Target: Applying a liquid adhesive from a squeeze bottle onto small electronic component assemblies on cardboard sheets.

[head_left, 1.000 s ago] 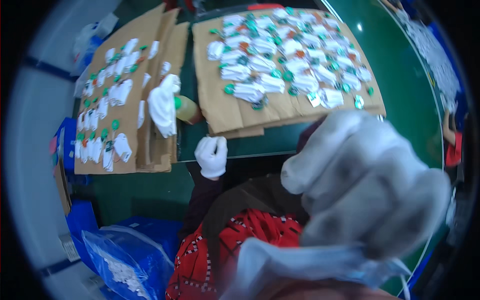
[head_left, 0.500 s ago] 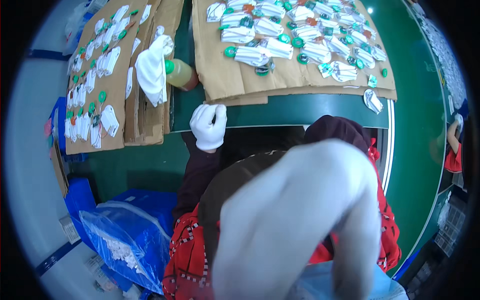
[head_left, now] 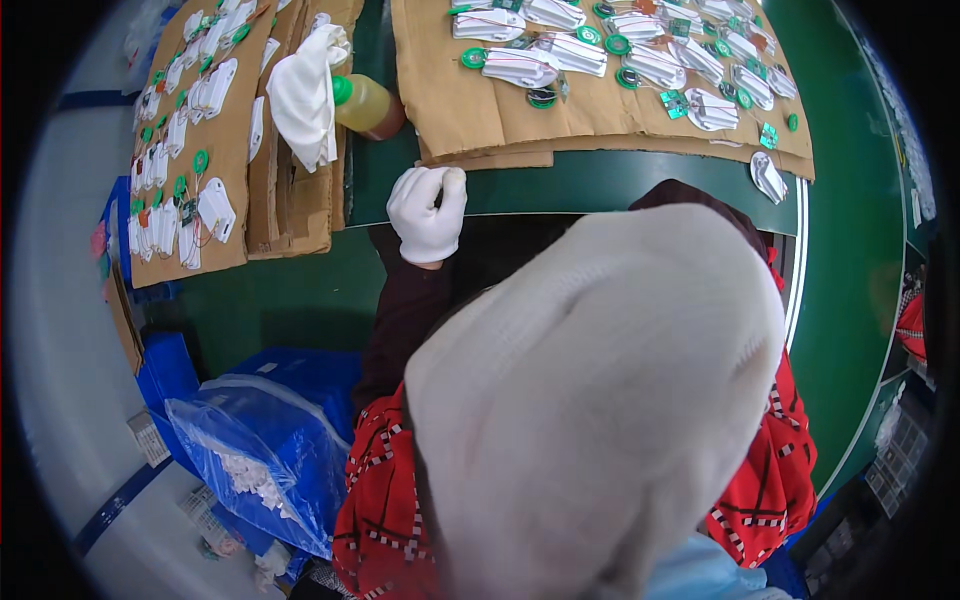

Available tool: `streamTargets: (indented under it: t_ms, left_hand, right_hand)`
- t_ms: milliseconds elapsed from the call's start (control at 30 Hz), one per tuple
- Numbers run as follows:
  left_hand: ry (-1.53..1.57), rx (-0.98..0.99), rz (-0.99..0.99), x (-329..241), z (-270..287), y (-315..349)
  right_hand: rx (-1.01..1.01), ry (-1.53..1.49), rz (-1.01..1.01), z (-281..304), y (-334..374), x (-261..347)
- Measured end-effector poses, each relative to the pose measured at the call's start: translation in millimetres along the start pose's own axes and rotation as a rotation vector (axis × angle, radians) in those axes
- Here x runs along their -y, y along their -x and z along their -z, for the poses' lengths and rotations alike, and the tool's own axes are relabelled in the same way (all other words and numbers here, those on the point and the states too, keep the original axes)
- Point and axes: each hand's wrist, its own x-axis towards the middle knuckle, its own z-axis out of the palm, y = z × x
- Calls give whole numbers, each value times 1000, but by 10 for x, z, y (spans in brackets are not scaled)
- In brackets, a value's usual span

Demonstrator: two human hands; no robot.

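In a white glove, my left hand [head_left: 428, 213] is curled at the table's front edge, just below the large cardboard sheet [head_left: 480, 120]. Its thumb and fingers come together around a small dark gap, and I see nothing held. My right hand [head_left: 590, 380], also white-gloved, is raised very close to the camera and fills the lower middle of the view. Its back and knuckles show; the fingertips are hidden. On the cardboard lie white plastic housings [head_left: 522, 67] with wires, green round parts and small boards. One white piece [head_left: 768, 178] lies apart near the table edge.
A bottle with a green cap [head_left: 367, 106] and yellowish liquid stands beside a white cloth [head_left: 305, 100]. More housings lie on the left cardboard [head_left: 230, 258]. A clear bag of small white parts [head_left: 255, 480] rests by blue bins [head_left: 275, 365] at lower left.
My right hand has shifted so that its back covers more of the view. The table and cardboard now appear higher in the picture. My left hand stays curled at the table edge.
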Motion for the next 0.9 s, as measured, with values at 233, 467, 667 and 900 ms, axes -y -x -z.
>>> streamTargets:
  t_ms: [233,467,667,900]
  left_hand:
    - [16,-1,-4,77,-45,46]
    - [-6,8,20,112,46,130]
    - [27,27,-2,66,35,45]
    - [11,-135,43,-215,509,-178]
  right_hand:
    - [9,107,-54,22,309,341]
    - [70,205,-137,-15,213,159]
    - [97,339,-177,60,249,259]
    - [112,486,-224,166,265,309]
